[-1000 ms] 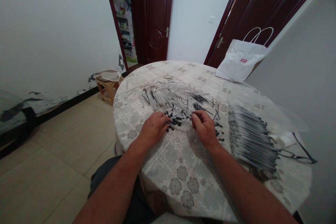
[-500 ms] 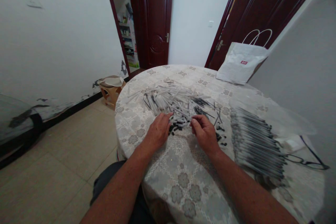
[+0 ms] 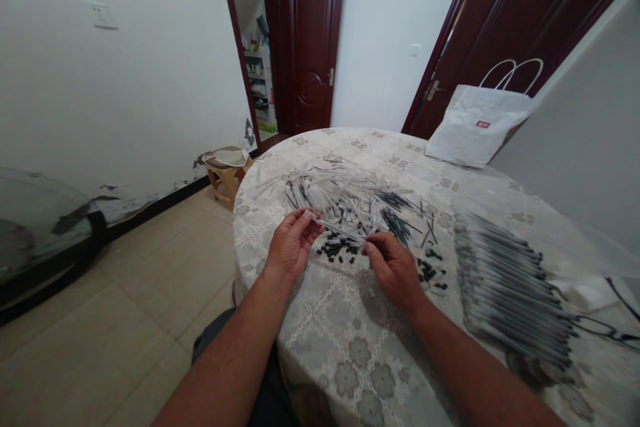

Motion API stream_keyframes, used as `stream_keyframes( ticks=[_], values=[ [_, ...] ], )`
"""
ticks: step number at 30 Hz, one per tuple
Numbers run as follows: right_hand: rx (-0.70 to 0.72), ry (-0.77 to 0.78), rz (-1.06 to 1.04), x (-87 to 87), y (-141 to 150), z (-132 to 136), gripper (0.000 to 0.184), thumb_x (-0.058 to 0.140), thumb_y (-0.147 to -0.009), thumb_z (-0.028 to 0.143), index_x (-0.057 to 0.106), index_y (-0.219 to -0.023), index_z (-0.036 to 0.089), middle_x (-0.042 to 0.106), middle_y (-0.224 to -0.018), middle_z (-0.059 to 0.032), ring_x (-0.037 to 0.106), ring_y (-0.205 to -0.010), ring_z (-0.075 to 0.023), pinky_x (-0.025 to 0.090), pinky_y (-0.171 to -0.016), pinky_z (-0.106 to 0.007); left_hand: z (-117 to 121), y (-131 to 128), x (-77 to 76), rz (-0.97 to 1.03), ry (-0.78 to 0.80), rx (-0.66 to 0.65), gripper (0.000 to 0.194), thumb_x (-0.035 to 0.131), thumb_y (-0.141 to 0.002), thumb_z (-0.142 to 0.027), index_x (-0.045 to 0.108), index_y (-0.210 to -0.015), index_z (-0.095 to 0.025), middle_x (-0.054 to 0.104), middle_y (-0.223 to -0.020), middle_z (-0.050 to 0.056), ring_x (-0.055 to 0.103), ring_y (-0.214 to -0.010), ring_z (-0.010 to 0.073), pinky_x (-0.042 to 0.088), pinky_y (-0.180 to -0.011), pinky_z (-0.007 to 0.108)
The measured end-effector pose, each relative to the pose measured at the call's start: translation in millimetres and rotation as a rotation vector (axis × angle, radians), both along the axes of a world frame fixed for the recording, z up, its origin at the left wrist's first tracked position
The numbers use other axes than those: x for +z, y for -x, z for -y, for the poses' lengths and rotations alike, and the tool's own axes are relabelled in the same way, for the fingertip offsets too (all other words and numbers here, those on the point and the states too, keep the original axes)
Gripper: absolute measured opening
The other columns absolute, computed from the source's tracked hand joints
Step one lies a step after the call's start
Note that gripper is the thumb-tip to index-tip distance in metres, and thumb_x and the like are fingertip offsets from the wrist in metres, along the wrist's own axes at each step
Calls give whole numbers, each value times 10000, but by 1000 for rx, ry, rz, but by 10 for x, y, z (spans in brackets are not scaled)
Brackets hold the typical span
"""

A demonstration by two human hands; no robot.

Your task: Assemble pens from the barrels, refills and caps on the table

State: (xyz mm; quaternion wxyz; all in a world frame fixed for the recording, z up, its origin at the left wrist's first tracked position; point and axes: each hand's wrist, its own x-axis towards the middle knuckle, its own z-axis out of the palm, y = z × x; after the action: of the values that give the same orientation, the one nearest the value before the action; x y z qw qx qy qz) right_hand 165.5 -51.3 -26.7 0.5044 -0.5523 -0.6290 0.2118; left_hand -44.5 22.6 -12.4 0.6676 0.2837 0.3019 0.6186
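A thin, pale translucent pen tube point(image 3: 341, 230) is held level across my two hands above the table. My left hand point(image 3: 294, 243) pinches its left end between thumb and fingertips, where a small white piece shows. The right end sits in the closed fingers of my right hand point(image 3: 393, 267). Just below the tube lie small black caps point(image 3: 336, 248). Behind it spreads a loose heap of clear tubes point(image 3: 335, 183), with dark refills point(image 3: 396, 223) at its right side. More black caps point(image 3: 431, 271) lie beyond my right hand.
Neatly stacked pens point(image 3: 515, 287) lie in rows at the right, beside clear plastic film and black-framed glasses point(image 3: 600, 327). A white paper bag point(image 3: 480, 123) stands at the back right of the round, cloth-covered table point(image 3: 345, 360). A stool point(image 3: 227, 177) stands at the far left.
My left hand has come up from the caps and now grips the tube's left end. My right hand keeps hold of the other end. The view has shifted slightly left.
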Motion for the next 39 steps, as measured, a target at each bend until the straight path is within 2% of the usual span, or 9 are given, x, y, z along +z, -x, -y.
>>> stream_keyframes(
  ticks=[8, 14, 17, 19, 21, 24, 28, 34, 39],
  values=[
    [-25, -64, 71, -9, -2, -28, 158, 638, -927, 359, 719, -1012, 253, 729, -834, -40, 633, -696, -197, 488, -703, -313, 24, -54, 9, -27, -3, -31, 321, 874, -715, -288, 693, -942, -151, 743, -923, 43, 709, -785, 133, 605, -805, 304],
    [33, -119, 119, 65, 23, -2, 144, 656, -910, 344, 740, -999, 268, 757, -975, -76, 687, -893, -232, 505, -880, -357, -21, -47, -2, -60, 9, -35, 275, 857, -742, -268, 699, -920, -130, 758, -932, 67, 722, -792, 144, 622, -788, 294],
    [61, 13, -25, 106, 76, -18, 139, 614, -939, 363, 703, -979, 264, 731, -811, -23, 663, -720, -172, 525, -729, -299, -64, -74, -29, -65, 10, -11, 223, 832, -766, -251, 695, -895, -131, 764, -909, 70, 738, -825, 160, 626, -812, 301],
    [94, 146, -247, 110, 107, -57, 144, 611, -926, 386, 656, -933, 249, 699, -724, 13, 608, -563, -128, 493, -556, -248, -78, -101, -40, -59, 9, 14, 195, 813, -785, -241, 692, -898, -139, 769, -923, 69, 750, -865, 177, 628, -846, 324],
    [151, 272, -492, 92, 121, -110, 197, 653, -876, 428, 605, -879, 237, 684, -682, 32, 558, -463, -104, 434, -426, -213, -82, -127, -45, -53, 10, 28, 169, 794, -804, -240, 690, -903, -151, 774, -942, 65, 757, -891, 187, 630, -864, 342],
    [214, 370, -720, 52, 107, -180, 298, 732, -790, 474, 582, -847, 223, 686, -662, 33, 547, -419, -94, 401, -353, -189, -88, -153, -49, -69, 13, 27, 139, 772, -823, -246, 690, -892, -157, 776, -956, 66, 759, -897, 191, 637, -847, 341],
    [198, 412, -828, 61, 79, -207, 301, 772, -734, 429, 583, -807, 206, 675, -624, 35, 520, -395, -80, 369, -323, -169, -109, -168, -60, -119, 8, 26, 169, 787, -804, -259, 697, -888, -143, 775, -965, 80, 758, -883, 193, 641, -813, 323],
    [191, 595, -1002, 201, 51, -122, 328, 798, -673, 364, 536, -799, 213, 613, -568, 70, 430, -351, -54, 239, -299, -147, -36, -166, -27, -135, -12, -37, 288, 845, -747, -311, 692, -914, -133, 768, -942, 83, 745, -839, 174, 631, -797, 313],
    [221, 635, -848, 185, -32, -130, 298, 745, -760, 411, 521, -813, 223, 614, -597, 65, 432, -369, -67, 246, -324, -167, 9, -181, -29, -122, -8, -64, 327, 847, -750, -351, 677, -932, -139, 766, -987, 100, 738, -834, 166, 623, -789, 307]
  ],
)
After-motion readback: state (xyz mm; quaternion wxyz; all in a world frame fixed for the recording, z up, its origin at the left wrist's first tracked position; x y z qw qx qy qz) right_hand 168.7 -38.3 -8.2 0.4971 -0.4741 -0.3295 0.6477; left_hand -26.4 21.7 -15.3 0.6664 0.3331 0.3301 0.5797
